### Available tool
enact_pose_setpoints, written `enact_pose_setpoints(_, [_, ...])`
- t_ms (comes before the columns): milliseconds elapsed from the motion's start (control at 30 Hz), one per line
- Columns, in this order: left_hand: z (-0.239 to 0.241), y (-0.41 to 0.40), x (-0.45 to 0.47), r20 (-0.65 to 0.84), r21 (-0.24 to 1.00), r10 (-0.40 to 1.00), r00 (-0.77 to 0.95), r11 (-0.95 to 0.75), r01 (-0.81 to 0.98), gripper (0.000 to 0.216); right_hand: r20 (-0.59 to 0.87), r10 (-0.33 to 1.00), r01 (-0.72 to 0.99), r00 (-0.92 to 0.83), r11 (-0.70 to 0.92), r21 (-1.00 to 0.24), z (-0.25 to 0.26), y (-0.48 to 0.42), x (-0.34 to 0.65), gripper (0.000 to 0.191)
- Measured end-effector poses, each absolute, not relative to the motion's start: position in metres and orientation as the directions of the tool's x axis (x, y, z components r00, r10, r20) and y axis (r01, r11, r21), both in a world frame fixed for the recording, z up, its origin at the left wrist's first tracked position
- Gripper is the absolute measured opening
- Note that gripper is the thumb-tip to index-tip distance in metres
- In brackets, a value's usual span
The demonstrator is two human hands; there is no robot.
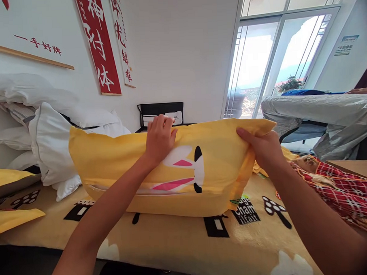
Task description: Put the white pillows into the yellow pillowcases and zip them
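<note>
A yellow pillow [218,172] with a printed white rabbit, pink inside its ears, stands on its long side on the bed. A long slit in its cover shows white along the lower front. My left hand [160,136] is closed over the top edge near the middle, fingers curled to the far side. At the upper right corner, my right hand [264,146] grips the cover, thumb on the near face and fingers hidden behind. The corner of the cover sticks out slack past that hand.
The bed has a beige patterned blanket [182,243]. White pillows [51,143] are piled at the left, by another yellow cloth [17,219]. A red plaid blanket [340,187] lies at the right. Behind are a black rack [160,108] and a sheet-covered table [319,109].
</note>
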State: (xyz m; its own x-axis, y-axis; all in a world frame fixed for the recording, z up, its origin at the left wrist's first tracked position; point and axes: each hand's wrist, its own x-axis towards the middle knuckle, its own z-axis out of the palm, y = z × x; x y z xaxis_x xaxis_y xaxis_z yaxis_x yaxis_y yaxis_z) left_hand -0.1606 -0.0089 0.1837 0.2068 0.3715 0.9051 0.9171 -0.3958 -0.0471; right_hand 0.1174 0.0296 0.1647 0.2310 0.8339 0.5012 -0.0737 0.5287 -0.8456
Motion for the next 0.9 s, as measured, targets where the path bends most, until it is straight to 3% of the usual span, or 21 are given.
enact_pose_setpoints(100, [0.149, -0.034, -0.170, 0.903, -0.343, 0.111, 0.415, -0.396, 0.852, 0.019, 0.486, 0.843, -0.136, 0.229, 0.522, -0.842, 0.167, 0.033, 0.116, 0.039])
enact_pose_setpoints(200, [0.112, -0.061, -0.177, 0.734, -0.559, 0.078, 0.674, -0.494, 0.666, 0.028, 0.449, 0.872, -0.229, 0.194, 0.485, -0.844, 0.167, 0.037, 0.118, 0.041])
enact_pose_setpoints(300, [0.089, -0.074, -0.184, 0.598, -0.602, 0.242, 0.764, -0.493, 0.628, 0.045, 0.443, 0.882, -0.270, 0.161, 0.471, -0.840, 0.168, 0.040, 0.121, 0.042])
enact_pose_setpoints(400, [0.079, -0.070, -0.190, 0.591, -0.614, 0.323, 0.739, -0.414, 0.672, 0.052, 0.435, 0.887, -0.254, 0.155, 0.462, -0.850, 0.168, 0.040, 0.121, 0.043])
enact_pose_setpoints(533, [0.082, -0.058, -0.186, 0.628, -0.626, 0.268, 0.731, -0.383, 0.679, 0.049, 0.438, 0.881, -0.213, 0.179, 0.469, -0.857, 0.167, 0.043, 0.118, 0.041])
enact_pose_setpoints(667, [0.096, -0.050, -0.167, 0.684, -0.601, 0.207, 0.699, -0.382, 0.702, 0.033, 0.432, 0.884, -0.173, 0.176, 0.460, -0.871, 0.166, 0.051, 0.119, 0.041])
enact_pose_setpoints(733, [0.104, -0.046, -0.159, 0.695, -0.590, 0.200, 0.691, -0.392, 0.706, 0.026, 0.447, 0.873, -0.063, 0.196, 0.466, -0.882, 0.168, 0.049, 0.122, 0.040])
enact_pose_setpoints(800, [0.110, -0.042, -0.154, 0.705, -0.572, 0.196, 0.682, -0.411, 0.709, 0.025, 0.581, 0.758, 0.218, 0.297, 0.539, -0.814, 0.169, 0.038, 0.124, 0.047])
enact_pose_setpoints(867, [0.115, -0.038, -0.153, 0.723, -0.542, 0.187, 0.665, -0.443, 0.714, 0.028, 0.806, 0.508, 0.548, 0.302, 0.600, -0.583, 0.167, 0.017, 0.120, 0.056])
enact_pose_setpoints(900, [0.117, -0.037, -0.153, 0.730, -0.526, 0.186, 0.657, -0.461, 0.715, 0.030, 0.892, 0.400, 0.660, 0.212, 0.615, -0.433, 0.163, 0.004, 0.114, 0.058])
